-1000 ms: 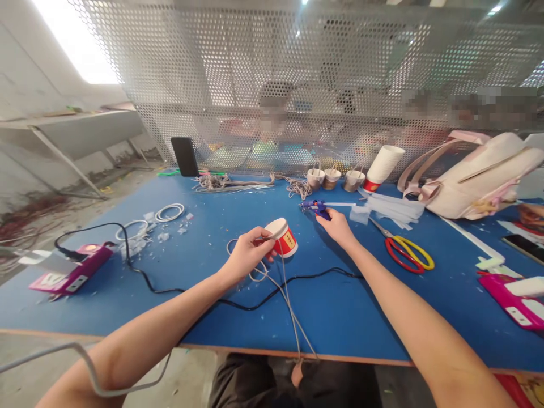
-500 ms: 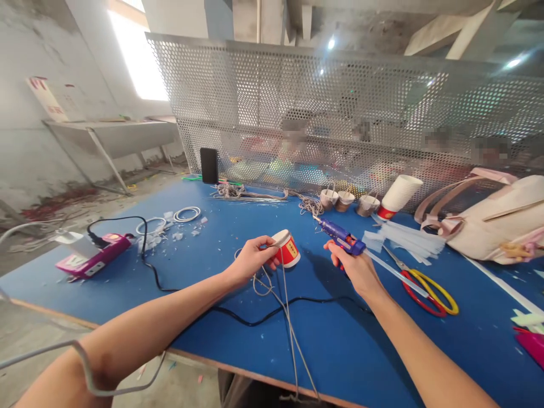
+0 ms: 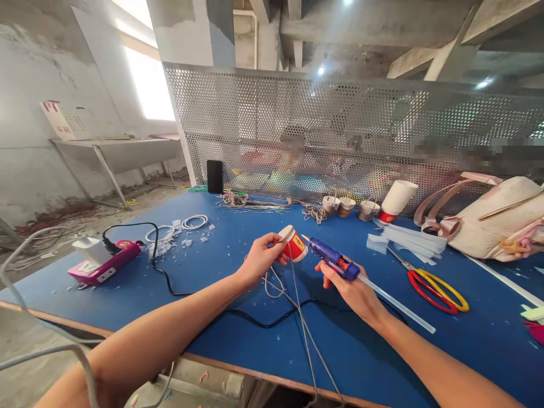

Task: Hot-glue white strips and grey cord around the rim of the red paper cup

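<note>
My left hand (image 3: pixel 267 255) grips a red and white paper cup (image 3: pixel 296 245), which is tilted above the blue table. A thin grey cord (image 3: pixel 302 328) runs from the cup at my fingers, loops beneath the hand and trails over the front edge. In my right hand (image 3: pixel 346 283) is a blue glue gun (image 3: pixel 334 258), its nozzle pointing left, close to the cup's side. From the gun's back sticks a long translucent glue stick (image 3: pixel 397 303). Whether the nozzle touches the cup I cannot tell.
Scissors (image 3: pixel 436 286) and a pile of glue sticks (image 3: pixel 414 241) lie to the right, near stacked paper cups (image 3: pixel 399 198) and a bag (image 3: pixel 501 218). A pink power strip (image 3: pixel 106 266) sits left; a black cable (image 3: pixel 255 323) crosses the table. A perforated metal screen (image 3: pixel 263 113) stands behind.
The glue gun's nozzle has come down and left, close to the cup. The cord now lies across the cup's side near my left fingers. The view has tilted up slightly.
</note>
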{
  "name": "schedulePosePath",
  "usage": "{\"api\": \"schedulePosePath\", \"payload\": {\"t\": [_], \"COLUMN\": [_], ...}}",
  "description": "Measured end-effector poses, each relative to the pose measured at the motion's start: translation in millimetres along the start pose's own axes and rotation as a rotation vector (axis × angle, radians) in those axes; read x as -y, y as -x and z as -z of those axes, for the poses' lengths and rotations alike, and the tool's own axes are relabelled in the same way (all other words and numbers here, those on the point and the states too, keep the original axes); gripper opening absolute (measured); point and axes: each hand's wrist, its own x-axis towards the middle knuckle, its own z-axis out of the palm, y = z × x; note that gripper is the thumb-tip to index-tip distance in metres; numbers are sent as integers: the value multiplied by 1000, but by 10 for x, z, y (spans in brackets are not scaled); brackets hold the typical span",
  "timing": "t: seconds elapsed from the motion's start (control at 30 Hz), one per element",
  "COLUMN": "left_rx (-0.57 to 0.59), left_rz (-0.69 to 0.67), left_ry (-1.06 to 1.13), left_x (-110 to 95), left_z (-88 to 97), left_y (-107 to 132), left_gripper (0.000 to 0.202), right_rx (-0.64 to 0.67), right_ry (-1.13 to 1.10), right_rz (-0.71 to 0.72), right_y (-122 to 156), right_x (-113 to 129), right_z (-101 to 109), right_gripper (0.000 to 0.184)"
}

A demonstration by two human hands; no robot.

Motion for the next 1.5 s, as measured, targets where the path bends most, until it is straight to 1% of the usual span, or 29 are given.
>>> {"api": "schedulePosePath", "payload": {"t": [0.1, 0.3, 0.43, 0.6, 0.77, 0.9, 1.07, 1.2, 1.27, 1.4, 1.5], "left_rx": [-7, -52, -58, -39, -12, 23, 41, 31, 27, 29, 31], "left_rz": [2, 11, 21, 16, 2, -24, -35, -30, -23, -15, -26], "left_ry": [-2, -5, -21, -33, -42, -89, -131, -146, -151, -165, -171], "left_x": [18, -16, -27, -20, -22, -19, 26, 47, 42, 19, 10], "left_z": [-25, -48, -63, -72, -64, -71, -84, -82, -84, -100, -113], "left_y": [-13, -23, -11, 13, 25, 42, 56, 47, 46, 68, 92], "left_gripper": [1, 5, 7, 8, 4, 3, 6, 7, 6, 6, 7], "right_rx": [2, 37, 43, 23, 56, 5, 0, -12, -19, -13, -38], "right_ry": [30, -10, -19, 60, 82, 136, 109, 116, 139, 203, 226], "right_rz": [10, -12, -5, 8, 48, 60, 26, 16, 39, 135, 167], "right_y": [-17, -17, -32, -26, 35, 96, 142, 152, 151, 127, 107], "right_x": [-36, -1, 7, 0, -14, -14, -16, -39, -37, 3, 22], "right_z": [12, 24, 31, 27, -37, -77, -74, -67, -61, -47, -46], "right_gripper": [34, 33, 31, 30, 33, 32, 28, 29, 29, 28, 25]}}
